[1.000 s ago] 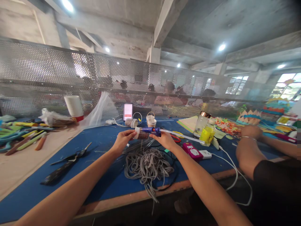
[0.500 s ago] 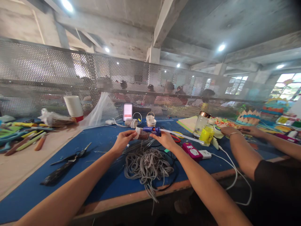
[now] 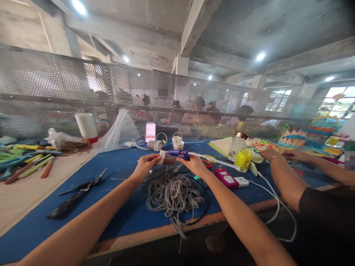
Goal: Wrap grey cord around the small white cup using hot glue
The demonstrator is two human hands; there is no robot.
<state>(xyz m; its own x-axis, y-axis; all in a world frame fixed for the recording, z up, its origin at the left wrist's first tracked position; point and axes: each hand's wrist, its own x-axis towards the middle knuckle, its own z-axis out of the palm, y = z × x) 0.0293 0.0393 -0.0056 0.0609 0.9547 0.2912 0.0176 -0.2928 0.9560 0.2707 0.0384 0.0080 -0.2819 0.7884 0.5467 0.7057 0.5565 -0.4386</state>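
Between the fingers of my left hand (image 3: 146, 166) is a small cup-like piece (image 3: 166, 159) with a white rim and a brownish, wrapped-looking side. My right hand (image 3: 194, 162) is closed round a blue glue gun (image 3: 177, 152), and a long pale glue stick (image 3: 213, 159) sticks out of its back toward the right. The gun's nozzle end meets the rim of the piece; whether glue is on it is too small to tell. Below both hands lies a loose heap of grey cord (image 3: 176, 197). Behind them stand a small white basket with a handle (image 3: 178, 141) and another small cup lying over (image 3: 154, 145).
Black-handled scissors (image 3: 80, 192) lie at left on the blue mat. Toward the right are a magenta power bank (image 3: 226, 178) with a white cable, a yellow bottle (image 3: 244, 159) and a glass jar (image 3: 235, 146). A co-worker's arms (image 3: 285, 173) reach in there. A phone (image 3: 150, 132) leans at the back.
My hands, the cup-like piece and the glue gun stay nearly in place. The camera view has shifted very slightly.
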